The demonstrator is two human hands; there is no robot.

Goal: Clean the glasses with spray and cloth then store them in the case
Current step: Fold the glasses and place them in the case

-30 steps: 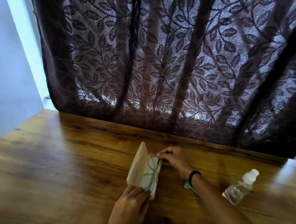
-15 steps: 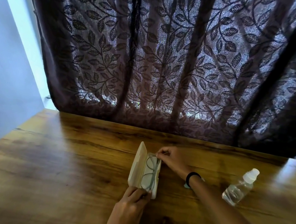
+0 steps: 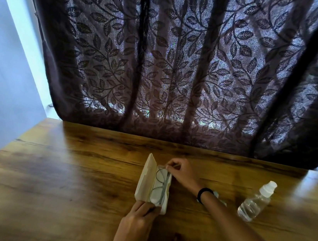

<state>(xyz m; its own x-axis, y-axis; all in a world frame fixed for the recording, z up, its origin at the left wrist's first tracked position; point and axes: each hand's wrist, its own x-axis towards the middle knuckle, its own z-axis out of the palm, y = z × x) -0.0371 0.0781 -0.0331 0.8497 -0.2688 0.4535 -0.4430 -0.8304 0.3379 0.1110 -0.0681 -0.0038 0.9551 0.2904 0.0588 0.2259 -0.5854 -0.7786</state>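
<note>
A cream glasses case (image 3: 144, 181) lies open on the wooden table (image 3: 65, 179), lid tilted up to the left. Thin-framed glasses (image 3: 160, 187) lie folded inside its tray. My left hand (image 3: 138, 221) grips the case's near end. My right hand (image 3: 179, 172) pinches the far end of the glasses at the case's far end. A clear spray bottle (image 3: 255, 202) with a white cap lies tilted to the right. A pale blue cloth (image 3: 217, 195) peeks out from under my right wrist, mostly hidden.
A dark leaf-patterned curtain (image 3: 180, 72) hangs along the table's far edge. A pale wall (image 3: 0, 89) stands to the left, beside the table's left edge.
My right hand's fingers shifted slightly on the far end of the glasses, settling them lower into the case. My left hand stays on the case's near end.
</note>
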